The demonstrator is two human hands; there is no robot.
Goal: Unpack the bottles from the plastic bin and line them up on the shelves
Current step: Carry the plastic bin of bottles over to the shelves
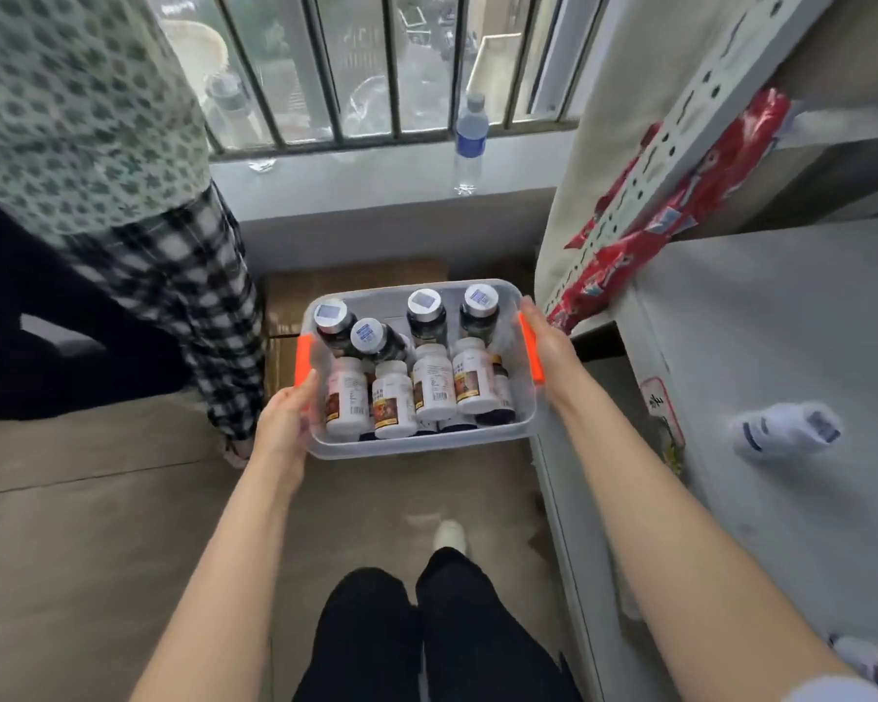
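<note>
Bottles (394, 397), white and dark, fill the plastic bin (416, 445). Left hand (282, 423) and right hand (551, 347) grip its orange handles (302, 359), the bin apparently held aloft between them.

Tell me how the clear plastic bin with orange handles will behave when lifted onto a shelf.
Likely heavy for its size: the clear plastic bin with orange handles is packed with white labelled bottles and dark silver-capped bottles. Its thin walls may flex. The bottles stand loose and could topple if it tilts.

Bottles (434, 382) are packed in bin (416, 445); shelf (781, 321) is set at its 3 o'clock, water bottle (470, 144) stood on sill (376, 169) at 12, person (97, 119) at 10.
</note>
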